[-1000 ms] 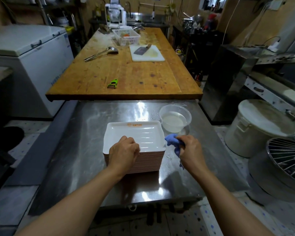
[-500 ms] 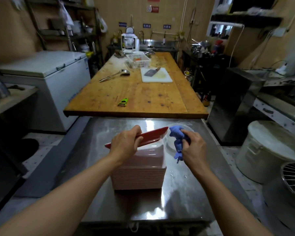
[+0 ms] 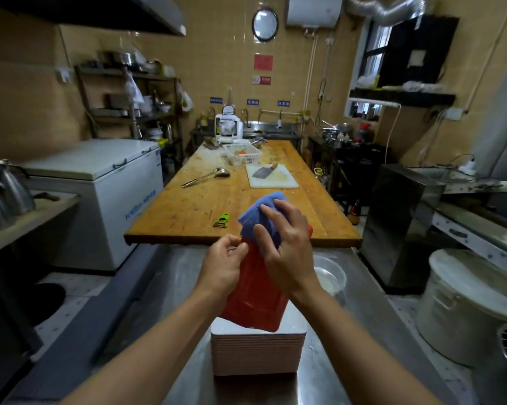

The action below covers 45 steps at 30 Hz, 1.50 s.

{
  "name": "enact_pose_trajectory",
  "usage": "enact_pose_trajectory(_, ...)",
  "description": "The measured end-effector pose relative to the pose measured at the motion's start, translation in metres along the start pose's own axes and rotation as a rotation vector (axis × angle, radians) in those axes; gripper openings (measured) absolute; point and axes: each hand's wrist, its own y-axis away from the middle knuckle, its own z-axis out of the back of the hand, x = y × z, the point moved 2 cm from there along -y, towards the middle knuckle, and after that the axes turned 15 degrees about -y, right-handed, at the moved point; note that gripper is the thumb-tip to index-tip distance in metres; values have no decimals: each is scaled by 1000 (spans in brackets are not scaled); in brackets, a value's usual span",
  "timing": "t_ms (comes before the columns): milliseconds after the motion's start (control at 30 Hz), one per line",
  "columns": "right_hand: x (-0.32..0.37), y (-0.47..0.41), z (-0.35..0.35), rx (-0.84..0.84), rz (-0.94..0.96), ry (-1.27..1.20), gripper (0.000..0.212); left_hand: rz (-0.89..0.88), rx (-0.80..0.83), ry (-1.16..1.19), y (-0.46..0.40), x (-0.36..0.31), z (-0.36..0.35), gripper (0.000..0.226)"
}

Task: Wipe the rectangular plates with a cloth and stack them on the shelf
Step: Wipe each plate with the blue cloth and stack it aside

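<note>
A rectangular plate [image 3: 253, 299] is held up steeply in front of me, its red underside facing me. My left hand [image 3: 224, 267] grips its left edge near the top. My right hand [image 3: 287, 247] presses a blue cloth [image 3: 261, 216] against the plate's upper part, fingers spread over the cloth. Below, a tall stack of rectangular plates [image 3: 258, 353] with white tops and pink edges sits on the steel table [image 3: 328, 372].
A clear bowl of water [image 3: 331, 276] stands on the steel table right of the plate. Beyond lies a long wooden table [image 3: 205, 206] with a green peeler [image 3: 222, 220], ladle, cutting board and basket. A white freezer [image 3: 100, 182] stands left, a large white pot [image 3: 474, 305] right.
The top plate has been lifted from the stack and tilted up until its red underside faces me. My right hand has brought the cloth onto it. My view has risen toward the room.
</note>
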Motion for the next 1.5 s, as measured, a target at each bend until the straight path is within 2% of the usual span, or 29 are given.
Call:
enact_pose_trajectory(133,8,-6,-29,-37,3,86,43,5,-11,23,12,4,10,15)
enact_pose_trajectory(233,11,-10,-43,7,34,139,33,43,-59,83,15,10,20,17)
enact_pose_trajectory(367,7,-5,-46,34,78,132,35,98,-86,118,21,15,33,18)
enact_pose_trajectory(500,-8,0,-36,-55,-40,41,43,167,-98,190,25,15,49,14)
enact_pose_trajectory(667,-11,-10,-40,-19,-201,-161,32,259,-104,308,21,11,66,15)
enact_pose_trajectory(867,1,-8,-60,35,-199,-115,37,368,-156,426,13,13,77,16)
enact_pose_trajectory(1033,2,45,-66,120,-293,-42,40,445,-235,533,-1,18,80,17)
enact_pose_trajectory(1167,1,72,-61,72,-360,-130,40,467,-283,568,-11,25,78,15)
enact_pose_trajectory(1300,-2,56,-46,-126,-596,-405,31,489,-179,684,-9,28,60,13)
enact_pose_trajectory(1400,-6,47,-32,-257,-642,-496,26,472,-53,732,-5,28,55,14)
enact_pose_trajectory(1500,-9,37,-20,-269,-677,-649,29,445,101,712,-2,25,63,26)
